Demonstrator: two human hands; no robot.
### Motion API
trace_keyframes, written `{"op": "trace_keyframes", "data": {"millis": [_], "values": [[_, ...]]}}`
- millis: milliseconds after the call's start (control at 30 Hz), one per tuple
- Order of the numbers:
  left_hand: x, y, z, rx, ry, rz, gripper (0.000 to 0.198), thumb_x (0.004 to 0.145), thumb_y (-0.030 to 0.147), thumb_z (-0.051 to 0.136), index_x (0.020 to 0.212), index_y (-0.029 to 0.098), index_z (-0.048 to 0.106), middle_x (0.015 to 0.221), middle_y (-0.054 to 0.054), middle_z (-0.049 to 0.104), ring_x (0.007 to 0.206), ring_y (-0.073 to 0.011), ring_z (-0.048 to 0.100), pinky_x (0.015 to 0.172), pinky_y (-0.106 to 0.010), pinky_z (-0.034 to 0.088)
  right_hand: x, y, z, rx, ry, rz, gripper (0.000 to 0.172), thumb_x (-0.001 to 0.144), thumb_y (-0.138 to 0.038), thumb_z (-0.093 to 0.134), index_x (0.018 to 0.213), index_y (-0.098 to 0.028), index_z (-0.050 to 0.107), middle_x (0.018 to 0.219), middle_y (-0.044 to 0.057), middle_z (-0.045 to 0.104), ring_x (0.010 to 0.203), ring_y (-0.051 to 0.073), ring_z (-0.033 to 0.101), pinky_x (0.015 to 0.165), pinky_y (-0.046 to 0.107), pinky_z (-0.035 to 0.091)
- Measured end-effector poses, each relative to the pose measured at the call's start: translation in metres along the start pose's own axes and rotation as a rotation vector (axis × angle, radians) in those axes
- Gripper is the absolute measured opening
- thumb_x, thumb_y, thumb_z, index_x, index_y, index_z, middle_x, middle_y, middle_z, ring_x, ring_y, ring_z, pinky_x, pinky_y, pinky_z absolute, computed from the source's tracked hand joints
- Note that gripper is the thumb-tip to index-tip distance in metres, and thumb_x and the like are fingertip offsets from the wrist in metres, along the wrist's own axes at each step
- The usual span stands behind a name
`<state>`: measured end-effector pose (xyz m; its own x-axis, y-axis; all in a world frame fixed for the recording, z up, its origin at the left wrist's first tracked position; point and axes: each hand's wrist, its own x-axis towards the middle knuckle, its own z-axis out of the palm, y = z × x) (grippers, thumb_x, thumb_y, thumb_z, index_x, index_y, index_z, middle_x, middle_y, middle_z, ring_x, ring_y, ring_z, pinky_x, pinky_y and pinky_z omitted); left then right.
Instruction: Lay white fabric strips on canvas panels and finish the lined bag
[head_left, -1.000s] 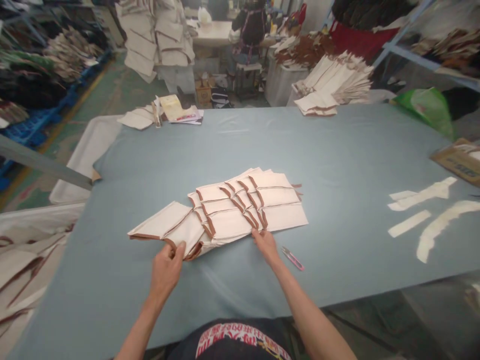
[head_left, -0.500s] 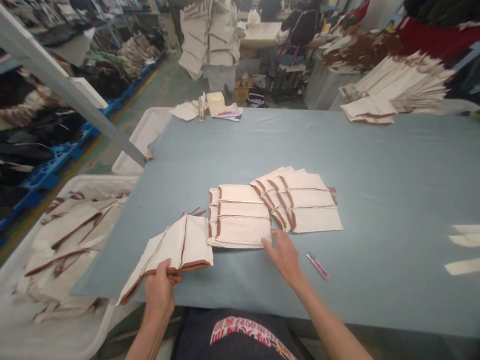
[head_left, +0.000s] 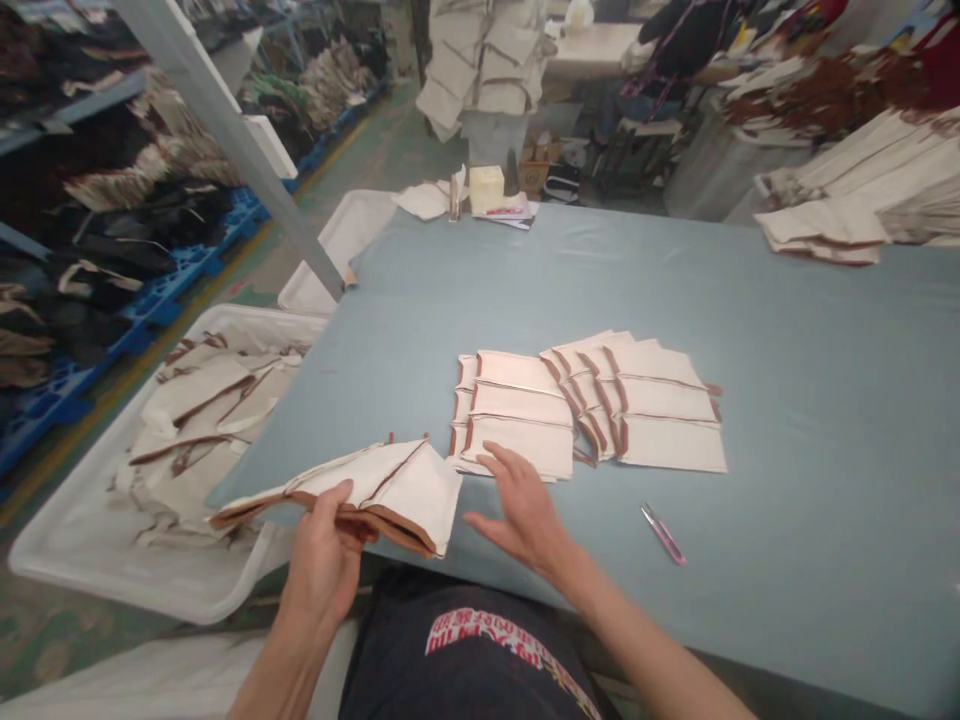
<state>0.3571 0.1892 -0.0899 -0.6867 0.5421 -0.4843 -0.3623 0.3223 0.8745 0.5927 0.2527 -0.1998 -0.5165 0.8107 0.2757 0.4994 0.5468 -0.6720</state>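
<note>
My left hand grips a cream fabric piece with brown trim by its trimmed edge, thumb on top, at the table's near left edge. Its brown edge gapes a little, like a pocket's mouth. My right hand holds nothing, its thumb and fingers apart, just right of that piece. The fingertips lie over the near edge of a small stack of cream pieces; whether they touch it I cannot tell. Right of it fans a second group of similar pieces. Pink-handled thread snips lie nearer me.
A white bin of loose cream and brown pieces stands left of the blue-grey table. A metal post rises at the table's left edge. More cream pieces lie at the far right. A person sits beyond the table.
My right hand has left the right corner of the small stack and moved left toward the held piece, its fingers spreading. My left hand has tilted that piece, and my view has turned left.
</note>
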Motion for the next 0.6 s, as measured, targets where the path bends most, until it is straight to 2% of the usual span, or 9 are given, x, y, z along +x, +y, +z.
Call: {"op": "trace_keyframes", "data": {"millis": [33, 100, 200, 267, 300, 333, 400, 500, 600], "values": [[-0.004, 0.002, 0.003, -0.006, -0.037, -0.016, 0.026, 0.070, 0.043, 0.073, 0.076, 0.018, 0.066, 0.061, 0.001, 0.066, 0.056, -0.0199, 0.064, 0.047, -0.028, 0.049, 0.001, -0.013, -0.002, 0.021, 0.019, -0.062, 0.067, 0.089, -0.041, 0.075, 0.148, -0.019, 0.052, 0.156, 0.021, 0.055, 0.145, 0.035, 0.051, 0.120, 0.055, 0.043], [-0.013, 0.006, 0.010, -0.016, -0.124, -0.050, 0.027, 0.073, 0.044, 0.073, 0.078, 0.019, 0.068, 0.062, -0.001, 0.068, 0.061, -0.0224, 0.067, 0.051, -0.029, 0.052, 0.005, -0.035, -0.005, 0.062, 0.068, -0.154, 0.050, 0.096, -0.040, 0.065, 0.141, -0.021, 0.057, 0.148, 0.019, 0.063, 0.138, 0.032, 0.058, 0.116, 0.052, 0.048], [-0.027, 0.013, 0.017, -0.027, -0.246, -0.086, 0.035, 0.076, 0.053, 0.076, 0.078, 0.019, 0.069, 0.062, -0.002, 0.069, 0.056, -0.0207, 0.064, 0.046, -0.028, 0.049, 0.012, -0.051, -0.014, 0.108, 0.142, -0.222, 0.028, 0.104, -0.037, 0.052, 0.124, -0.023, 0.065, 0.115, 0.015, 0.077, 0.109, 0.027, 0.073, 0.095, 0.043, 0.058], [-0.035, 0.019, 0.016, -0.005, -0.353, -0.090, 0.049, 0.077, 0.067, 0.075, 0.069, 0.021, 0.065, 0.057, -0.002, 0.065, 0.049, -0.0185, 0.058, 0.042, -0.028, 0.045, 0.013, -0.054, -0.030, 0.110, 0.177, -0.238, 0.024, 0.108, -0.034, 0.047, 0.115, -0.022, 0.066, 0.097, 0.012, 0.079, 0.090, 0.024, 0.075, 0.081, 0.037, 0.059], [-0.038, 0.022, 0.013, 0.045, -0.415, -0.047, 0.057, 0.079, 0.075, 0.071, 0.062, 0.021, 0.061, 0.054, -0.002, 0.062, 0.047, -0.0179, 0.055, 0.042, -0.028, 0.045, 0.013, -0.055, -0.042, 0.100, 0.186, -0.244, 0.025, 0.109, -0.032, 0.045, 0.112, -0.022, 0.067, 0.091, 0.010, 0.078, 0.084, 0.022, 0.074, 0.076, 0.034, 0.057], [-0.041, 0.025, 0.009, 0.126, -0.469, 0.036, 0.063, 0.081, 0.080, 0.066, 0.057, 0.022, 0.057, 0.051, -0.002, 0.060, 0.047, -0.0178, 0.054, 0.044, -0.029, 0.046, 0.012, -0.056, -0.055, 0.082, 0.188, -0.251, 0.026, 0.111, -0.031, 0.043, 0.109, -0.021, 0.067, 0.087, 0.009, 0.077, 0.079, 0.021, 0.073, 0.072, 0.032, 0.055], [-0.046, 0.030, 0.001, 0.346, -0.487, 0.339, 0.064, 0.088, 0.078, 0.061, 0.055, 0.023, 0.059, 0.052, -0.003, 0.062, 0.050, -0.0185, 0.057, 0.051, -0.029, 0.049, 0.008, -0.061, -0.081, 0.031, 0.168, -0.261, 0.029, 0.113, -0.031, 0.042, 0.103, -0.021, 0.067, 0.080, 0.006, 0.076, 0.070, 0.018, 0.070, 0.066, 0.030, 0.049], [-0.051, 0.035, 0.000, 0.494, -0.429, 0.749, 0.038, 0.088, 0.059, 0.072, 0.075, 0.024, 0.074, 0.073, -0.003, 0.077, 0.070, -0.0219, 0.071, 0.068, -0.028, 0.056, -0.002, -0.072, -0.110, -0.068, 0.122, -0.241, 0.036, 0.114, -0.037, 0.041, 0.096, -0.020, 0.067, 0.074, 0.005, 0.072, 0.064, 0.018, 0.065, 0.062, 0.030, 0.043], [-0.057, 0.031, 0.013, 0.525, -0.619, 0.953, 0.019, 0.087, 0.043, 0.079, 0.094, 0.026, 0.076, 0.092, -0.002, 0.082, 0.086, -0.0227, 0.077, 0.081, -0.027, 0.059, -0.014, -0.083, -0.122, -0.151, 0.096, -0.185, 0.041, 0.115, -0.038, 0.038, 0.093, -0.019, 0.066, 0.071, 0.004, 0.068, 0.062, 0.017, 0.061, 0.060, 0.030, 0.039]]}}
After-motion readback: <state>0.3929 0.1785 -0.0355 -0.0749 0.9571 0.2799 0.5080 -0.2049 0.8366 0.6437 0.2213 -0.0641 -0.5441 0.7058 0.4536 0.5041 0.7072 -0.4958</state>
